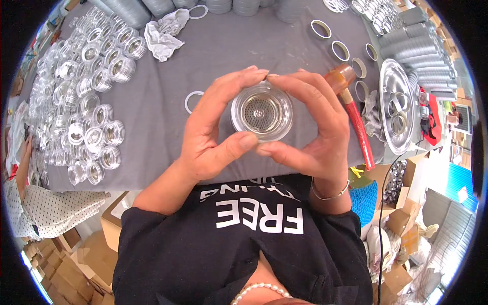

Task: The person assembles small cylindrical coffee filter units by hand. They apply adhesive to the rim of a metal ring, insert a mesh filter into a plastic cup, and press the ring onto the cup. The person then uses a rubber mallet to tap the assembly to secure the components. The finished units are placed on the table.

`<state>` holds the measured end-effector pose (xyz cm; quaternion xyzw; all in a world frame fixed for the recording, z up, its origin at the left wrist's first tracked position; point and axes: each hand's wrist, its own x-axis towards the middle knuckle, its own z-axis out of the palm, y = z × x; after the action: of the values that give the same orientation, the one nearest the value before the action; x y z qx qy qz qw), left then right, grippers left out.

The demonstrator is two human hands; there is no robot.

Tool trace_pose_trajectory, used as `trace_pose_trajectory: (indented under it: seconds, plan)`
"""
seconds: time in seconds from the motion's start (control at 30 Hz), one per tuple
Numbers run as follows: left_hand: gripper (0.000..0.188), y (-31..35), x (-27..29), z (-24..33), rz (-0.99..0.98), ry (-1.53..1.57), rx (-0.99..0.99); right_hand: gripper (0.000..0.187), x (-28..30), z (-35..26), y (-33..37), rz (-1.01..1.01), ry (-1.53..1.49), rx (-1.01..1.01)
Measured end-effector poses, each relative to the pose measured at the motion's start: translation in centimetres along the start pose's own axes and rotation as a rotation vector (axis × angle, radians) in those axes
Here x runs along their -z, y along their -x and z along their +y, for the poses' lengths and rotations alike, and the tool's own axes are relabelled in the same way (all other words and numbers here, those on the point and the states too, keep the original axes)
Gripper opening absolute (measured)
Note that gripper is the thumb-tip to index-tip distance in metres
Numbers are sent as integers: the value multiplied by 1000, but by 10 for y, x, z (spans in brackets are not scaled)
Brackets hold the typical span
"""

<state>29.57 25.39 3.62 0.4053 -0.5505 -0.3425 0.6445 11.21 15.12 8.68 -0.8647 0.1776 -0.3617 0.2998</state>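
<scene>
A round, clear glass-like dish (278, 124) with a patterned metallic-looking centre is held over the table between both hands. My left hand (211, 129) curves round its left side, fingertips on the far rim and thumb at the near edge. On the other side my right hand (323, 127) mirrors that grip, its fingertips meeting the left ones. A thin white ring (187, 102) lies on the cloth, partly hidden behind my left hand. Just right of my right hand rests a mallet (360, 129) with a brown head and red handle.
Many similar clear dishes (94, 140) crowd the table's left side. Crumpled white plastic (165, 36) lies at the back. Several loose rings (340, 51) and a shiny metal tray (389, 109) sit at right, near stacked grey discs (419, 61). A black cable (380, 229) hangs off the right edge.
</scene>
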Motion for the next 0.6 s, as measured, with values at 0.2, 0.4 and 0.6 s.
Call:
trace_pose_trajectory:
  seconds: [0.2,0.4,0.6]
  plan:
    - [73,5,3,-31,-65,-47,-128,83,-38,36,31,129,-197,43]
    - [80,2,24,-2,-126,-213,-44,93,-3,43,2,-193,-3,104]
    - [86,66,116,21,349,-1157,168,80,47,209,-70,-160,923,-504]
